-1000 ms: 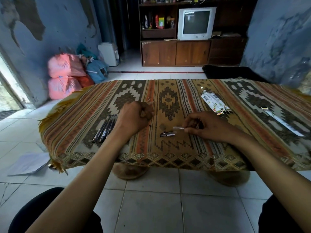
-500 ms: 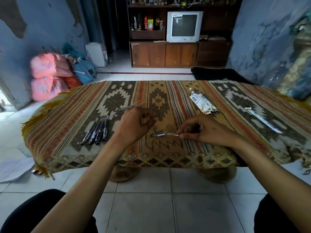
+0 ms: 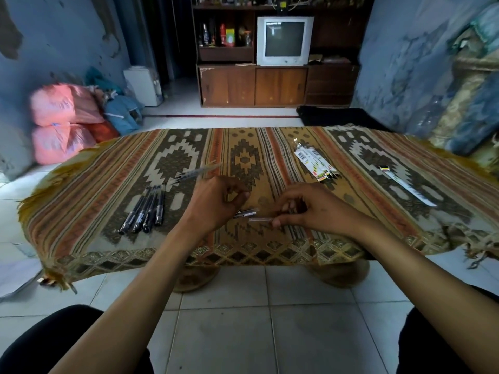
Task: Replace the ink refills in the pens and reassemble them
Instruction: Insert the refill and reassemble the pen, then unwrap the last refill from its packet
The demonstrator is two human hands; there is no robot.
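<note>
Head view: near the table's (image 3: 81,201) front edge, your left hand (image 3: 213,203) pinches a refill (image 3: 197,172), your right hand (image 3: 313,209) pinching a clear barrel (image 3: 260,219), seemingly ready for insertion.

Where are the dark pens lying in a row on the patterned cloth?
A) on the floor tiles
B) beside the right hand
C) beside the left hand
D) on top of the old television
C: the row of dark pens lies on the striped patterned cloth to the outer side of the left hand, far from the right hand.
</note>
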